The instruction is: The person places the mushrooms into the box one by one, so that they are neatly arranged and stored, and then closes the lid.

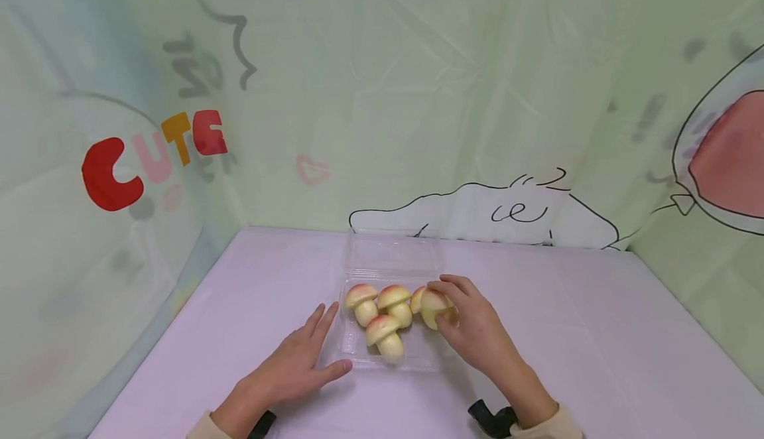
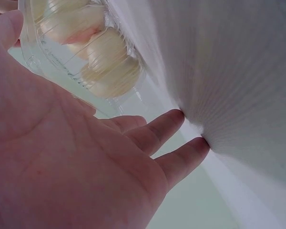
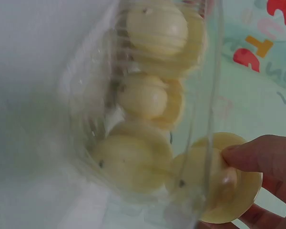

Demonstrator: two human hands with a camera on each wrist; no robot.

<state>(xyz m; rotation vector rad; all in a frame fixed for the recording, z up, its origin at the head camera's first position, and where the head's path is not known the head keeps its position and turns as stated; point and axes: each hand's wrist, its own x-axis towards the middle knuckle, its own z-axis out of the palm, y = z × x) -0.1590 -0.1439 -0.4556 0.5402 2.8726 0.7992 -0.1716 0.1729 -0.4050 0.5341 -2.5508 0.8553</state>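
A clear plastic clamshell box [image 1: 425,347] lies with its lid [image 1: 390,253] folded back. Inside are several toy mushrooms with cream stems and red-tinged caps: one at the left [image 1: 361,298], one in the middle [image 1: 394,297], one in front [image 1: 383,330]. My right hand [image 1: 480,329] pinches another mushroom [image 1: 434,301] between thumb and fingers at the box's right side; it partly hides one more mushroom [image 1: 416,301] behind it. Beside the box's left wall, my left hand [image 1: 295,359] spreads its fingers and holds nothing. Its fingertips [image 2: 200,143] touch the tabletop in the left wrist view.
A pale lilac table [image 1: 597,333] bears the box. Thin printed curtains [image 1: 388,94] rise behind the table and along both sides. Black wrist-worn pieces [image 1: 495,419] show near both sleeves.
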